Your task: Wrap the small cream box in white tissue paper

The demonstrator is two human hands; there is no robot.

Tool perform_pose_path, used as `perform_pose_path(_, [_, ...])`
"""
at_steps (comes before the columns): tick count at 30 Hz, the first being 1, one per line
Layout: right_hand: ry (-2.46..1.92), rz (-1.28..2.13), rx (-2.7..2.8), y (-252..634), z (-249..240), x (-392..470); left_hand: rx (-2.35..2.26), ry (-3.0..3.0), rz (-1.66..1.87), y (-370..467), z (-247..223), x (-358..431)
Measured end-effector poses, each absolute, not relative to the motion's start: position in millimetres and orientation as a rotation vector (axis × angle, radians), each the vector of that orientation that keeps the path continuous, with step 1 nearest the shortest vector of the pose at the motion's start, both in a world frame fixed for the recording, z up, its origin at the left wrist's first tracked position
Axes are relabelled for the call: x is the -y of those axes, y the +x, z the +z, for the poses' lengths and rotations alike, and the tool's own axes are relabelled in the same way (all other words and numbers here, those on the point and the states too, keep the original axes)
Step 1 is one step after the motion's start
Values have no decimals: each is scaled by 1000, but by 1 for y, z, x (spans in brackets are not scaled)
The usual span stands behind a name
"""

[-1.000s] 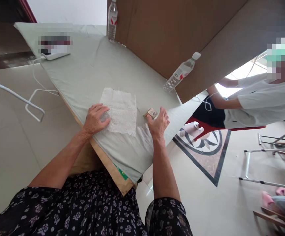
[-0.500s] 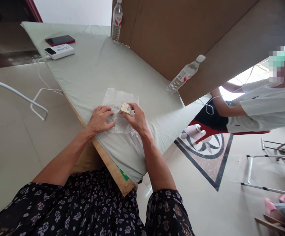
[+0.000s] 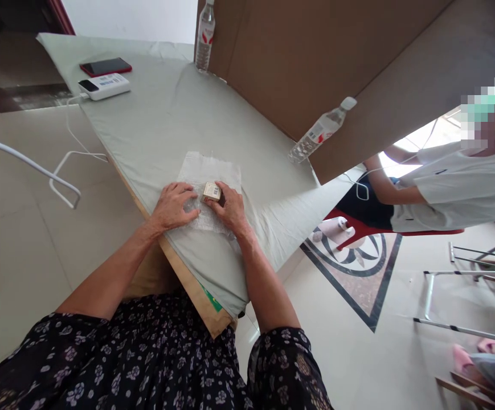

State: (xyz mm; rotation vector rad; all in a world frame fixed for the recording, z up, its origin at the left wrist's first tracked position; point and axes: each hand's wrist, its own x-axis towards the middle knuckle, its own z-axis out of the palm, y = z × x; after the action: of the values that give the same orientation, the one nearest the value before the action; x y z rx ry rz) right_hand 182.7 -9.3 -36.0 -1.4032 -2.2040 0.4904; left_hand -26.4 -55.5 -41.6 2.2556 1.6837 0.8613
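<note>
As right hand (image 3: 229,208) grips, box (image 3: 211,192), long axis sideways

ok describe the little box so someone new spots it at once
On the pale covered table, find the whitish sheet near its closest corner. Over it, the right hand grips the small box: solid and cream on top with dark print, unlike the thin sheet beneath.

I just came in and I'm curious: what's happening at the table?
Someone's right hand is holding a small box over a see-through, crinkly sheet on the cloth-covered table. The left hand is open at the sheet's near left side. The sheet isn't wrapped around the box. Another person in a white shirt sits beyond the big cardboard.
</note>
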Motion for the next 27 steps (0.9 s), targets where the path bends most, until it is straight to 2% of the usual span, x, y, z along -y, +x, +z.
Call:
perform_pose_path(5, [-1314,270,2208,206,-14,48,-1647,2237,931,-28,-42,55])
perform_pose_path(8, [-1187,180,2432,217,-5,78,-1616,2241,1006,-28,-43,55])
perform_pose_path(11, [-1172,85,2576,213,-8,92,-1594,2220,1077,-29,-40,59])
perform_pose_path(15, [-1238,44,2410,202,-15,85,-1497,2267,1101,-29,-27,75])
perform_pose_path(21, [-1256,228,2124,202,1,63,-1577,2200,1081,-15,-9,75])
perform_pose_path(27, [-1268,657,1907,201,2,11,-1615,1770,1148,5,-3,38])
